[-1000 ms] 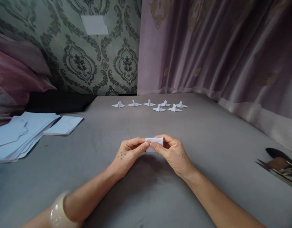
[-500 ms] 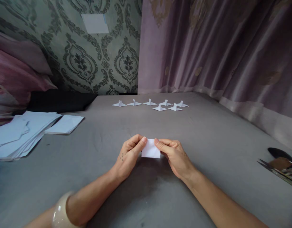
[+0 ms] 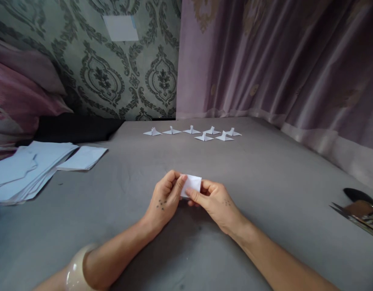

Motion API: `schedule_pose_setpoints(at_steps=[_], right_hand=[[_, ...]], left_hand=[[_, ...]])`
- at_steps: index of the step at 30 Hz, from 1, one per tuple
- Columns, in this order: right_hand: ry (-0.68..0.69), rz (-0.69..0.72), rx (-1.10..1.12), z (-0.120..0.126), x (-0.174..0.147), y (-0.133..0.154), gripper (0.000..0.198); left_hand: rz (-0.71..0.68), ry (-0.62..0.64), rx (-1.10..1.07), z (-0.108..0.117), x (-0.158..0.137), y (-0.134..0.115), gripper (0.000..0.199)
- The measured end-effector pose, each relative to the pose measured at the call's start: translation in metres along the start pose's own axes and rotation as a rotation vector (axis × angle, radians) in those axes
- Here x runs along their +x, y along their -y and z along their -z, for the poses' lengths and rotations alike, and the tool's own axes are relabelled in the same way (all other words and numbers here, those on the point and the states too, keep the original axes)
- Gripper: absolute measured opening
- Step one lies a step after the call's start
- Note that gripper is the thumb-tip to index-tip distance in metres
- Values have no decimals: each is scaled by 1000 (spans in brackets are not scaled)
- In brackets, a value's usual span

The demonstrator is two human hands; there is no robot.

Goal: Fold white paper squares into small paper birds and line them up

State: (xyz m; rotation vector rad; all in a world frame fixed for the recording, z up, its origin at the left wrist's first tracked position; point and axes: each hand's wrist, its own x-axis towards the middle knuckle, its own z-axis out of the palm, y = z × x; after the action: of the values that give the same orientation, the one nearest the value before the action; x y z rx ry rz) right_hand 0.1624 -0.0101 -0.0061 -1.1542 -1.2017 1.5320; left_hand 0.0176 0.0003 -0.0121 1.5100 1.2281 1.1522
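Note:
A small square of folded white paper (image 3: 193, 183) is held between my two hands, above the grey cloth surface. My left hand (image 3: 167, 195) pinches its left side, thumb on top and fingers behind. My right hand (image 3: 213, 200) grips the lower right part, with the thumb lying across the paper's front and some fingertips showing under its bottom edge. The paper's back is hidden. Farther off, several folded white paper cranes (image 3: 191, 130) with spread wings stand in two uneven rows.
Stacked white paper sheets (image 3: 43, 161) lie at the left, beside a smaller pile of cut paper (image 3: 85, 157). Behind them are a black cloth (image 3: 80, 127) and a pink pillow (image 3: 19, 89). Scissors (image 3: 353, 216) with other items rest at the right edge, near a purple curtain (image 3: 235, 60).
My right hand has slid from the paper's upper right corner to its lower edge, the thumb now across the front. The paper has tilted slightly and shifted a little left.

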Motion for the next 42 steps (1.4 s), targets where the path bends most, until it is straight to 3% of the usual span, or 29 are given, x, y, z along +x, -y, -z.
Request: schedule_pose_setpoints(at_steps=[5,10,17,19,22,24,26,30,36,42], right_hand=[[-52,-15,-42,2,1,2,28],[-90,-45,-34,6,2,2,36],[-97,44,-171,12,5,0,40],[-183,177,-306,16,6,1,33],[-267,560,-613,23,6,4,32],[-203,753,-821,25,7,4,37],[-144,832,-958,27,8,2,37],[-140,819,-992,27,10,-4,28],[-156,647,-714,26,12,-5,9],[-250,471,-586,24,13,-2,18]], left_hand=[[5,-18,-18,-2,0,-2,32],[139,63,-178,0,2,-8,31],[249,126,-390,3,8,-3,31],[291,106,-469,5,11,1,27],[372,120,-563,11,17,5,25],[394,132,-575,14,19,6,24],[391,147,-571,16,19,6,23],[375,188,-545,15,18,6,22],[350,207,-617,12,16,4,22],[275,301,-617,12,12,3,29]])
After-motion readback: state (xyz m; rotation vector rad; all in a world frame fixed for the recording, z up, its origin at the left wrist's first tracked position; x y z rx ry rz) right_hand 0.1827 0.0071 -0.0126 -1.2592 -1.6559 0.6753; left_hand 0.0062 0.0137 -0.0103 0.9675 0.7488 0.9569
